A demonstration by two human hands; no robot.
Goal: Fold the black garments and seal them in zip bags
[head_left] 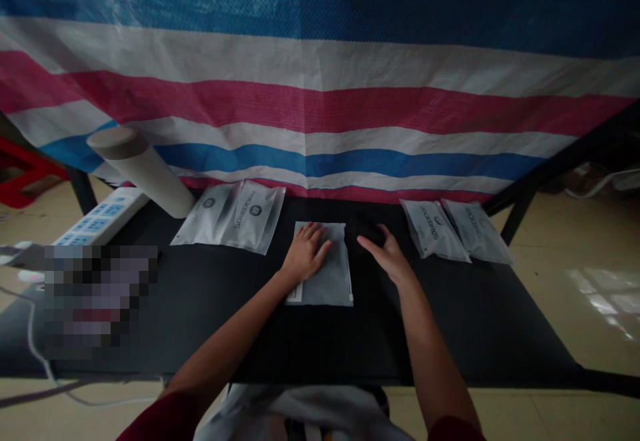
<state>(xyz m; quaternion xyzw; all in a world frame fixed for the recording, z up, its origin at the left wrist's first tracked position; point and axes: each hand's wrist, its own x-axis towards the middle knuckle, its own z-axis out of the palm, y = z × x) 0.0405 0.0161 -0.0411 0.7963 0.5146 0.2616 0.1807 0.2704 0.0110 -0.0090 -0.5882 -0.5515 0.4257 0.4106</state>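
Observation:
My left hand [306,252] lies on a frosted zip bag [330,284], fingers spread over its upper left part. The bag is flat on the black table, with a zip slider at its lower right corner and a small white label near its lower left. Just right of it, my right hand [389,254] has thumb and fingers closed on a small black item [367,229]. This item is dark against the black surface, so its exact kind cannot be made out.
Printed frosted pouches lie at the back left [233,217] and back right [455,231]. A pale bottle [145,171] stands beside a white power strip [103,217] at left, near a pixelated object [100,297] and cables. A striped tarp [320,107] hangs behind the table [200,321].

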